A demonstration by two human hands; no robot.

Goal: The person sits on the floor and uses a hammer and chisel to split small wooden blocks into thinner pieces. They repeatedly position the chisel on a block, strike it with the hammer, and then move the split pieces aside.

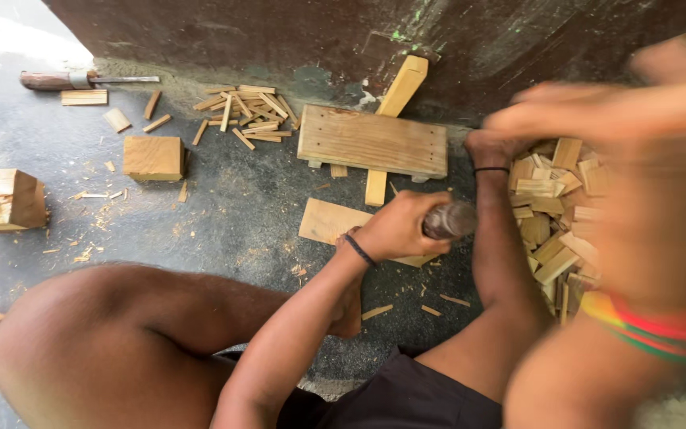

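A dark, rounded wooden tool handle (449, 219) sits gripped in a closed fist, its blunt end pointing right; beneath it a flat pale wood board (329, 222) lies on the dark ground; just right, a heap of small cut wood pieces (553, 222) lies jumbled.

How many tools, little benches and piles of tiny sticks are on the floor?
Tools: 2, the chisel and the dark handle in the left hand
Benches: 1, the low wooden bench
Stick piles: 2, upper pile and right pile
Total: 5
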